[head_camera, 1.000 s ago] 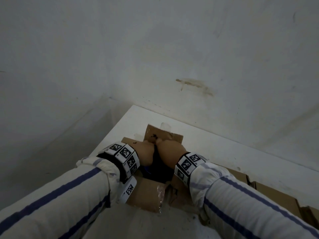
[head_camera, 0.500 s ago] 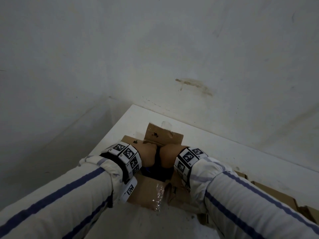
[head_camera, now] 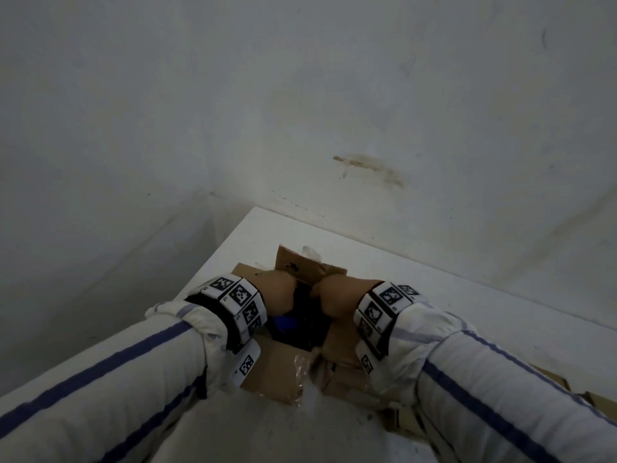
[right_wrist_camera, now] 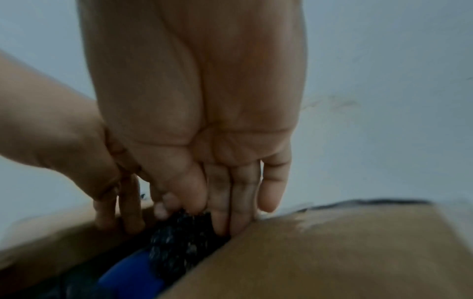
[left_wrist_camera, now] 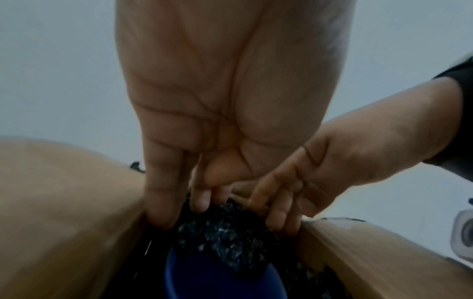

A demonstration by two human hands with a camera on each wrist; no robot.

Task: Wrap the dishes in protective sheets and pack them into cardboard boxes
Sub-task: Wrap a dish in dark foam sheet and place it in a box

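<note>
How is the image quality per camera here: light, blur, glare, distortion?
Head view: dim, flat light; the wide angle stretches the sleeves toward the corners; tape on the cardboard box glints. Left wrist: left hand palm soft, near flap smeared, dark sheet fairly crisp. Right wrist: motion blur smears the right hand and the box; blue dish readable.

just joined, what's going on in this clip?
A person has both hands down in an open cardboard box on a white table. The left hand and right hand press a dark bubbly sheet down around a blue dish with straight fingers. The dish is only partly covered.
</note>
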